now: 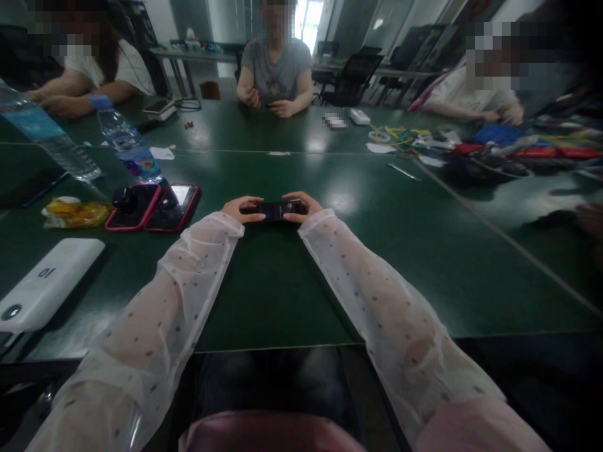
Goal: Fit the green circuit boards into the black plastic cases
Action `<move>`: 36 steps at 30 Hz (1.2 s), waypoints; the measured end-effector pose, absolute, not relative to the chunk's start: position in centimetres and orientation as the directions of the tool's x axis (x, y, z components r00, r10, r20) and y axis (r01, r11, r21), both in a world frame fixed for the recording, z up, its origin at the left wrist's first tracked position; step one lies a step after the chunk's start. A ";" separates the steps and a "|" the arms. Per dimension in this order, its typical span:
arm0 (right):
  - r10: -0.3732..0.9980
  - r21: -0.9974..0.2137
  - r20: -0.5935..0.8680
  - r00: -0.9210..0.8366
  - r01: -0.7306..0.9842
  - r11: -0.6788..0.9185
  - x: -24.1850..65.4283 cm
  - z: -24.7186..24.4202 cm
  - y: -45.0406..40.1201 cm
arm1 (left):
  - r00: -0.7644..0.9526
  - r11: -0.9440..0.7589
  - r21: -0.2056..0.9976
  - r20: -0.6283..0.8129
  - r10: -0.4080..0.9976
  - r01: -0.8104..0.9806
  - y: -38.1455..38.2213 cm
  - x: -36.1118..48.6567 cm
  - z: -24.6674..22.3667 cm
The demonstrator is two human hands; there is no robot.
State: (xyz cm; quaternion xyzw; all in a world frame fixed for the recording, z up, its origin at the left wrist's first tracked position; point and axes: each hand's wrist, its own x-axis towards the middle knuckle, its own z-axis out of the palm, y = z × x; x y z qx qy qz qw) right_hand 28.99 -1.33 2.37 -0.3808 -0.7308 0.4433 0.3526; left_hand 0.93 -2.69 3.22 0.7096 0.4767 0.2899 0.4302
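Out in front of me, a small black rectangular device [274, 211] is held lengthwise just over the green table [264, 282]. My left hand [241, 209] grips its left end, thumb along the near side. On its right end, my right hand [305, 206] is closed the same way. Faint pale marks show on its face, but they are too small to read, and the exact kind of device is unclear. Both forearms wear sheer white dotted sleeves.
Left of my hands lie two red-cased phones [173, 207], a yellow plastic packet [78, 213], a white power bank [51, 282] and two water bottles [129, 141]. Cables and tools [499, 147] are heaped at right, near a metal rod [403, 171]. Several people sit around the table.
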 end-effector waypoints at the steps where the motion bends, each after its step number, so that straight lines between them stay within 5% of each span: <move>1: 0.873 -0.915 0.177 -0.455 0.251 0.316 29.0 2.4 -1.4 | 0.378 -0.172 0.894 0.003 0.926 0.415 -2.7 0.9 3.3; 13: 0.912 -0.950 0.096 -0.398 0.238 0.204 28.5 3.6 -2.4 | 0.411 -0.168 0.893 -0.021 0.911 0.418 -2.5 0.5 3.6; 36: 0.921 -0.938 0.114 -0.373 0.264 0.223 28.6 2.6 -1.8 | 0.380 -0.160 0.886 -0.020 0.925 0.435 -2.6 0.7 3.6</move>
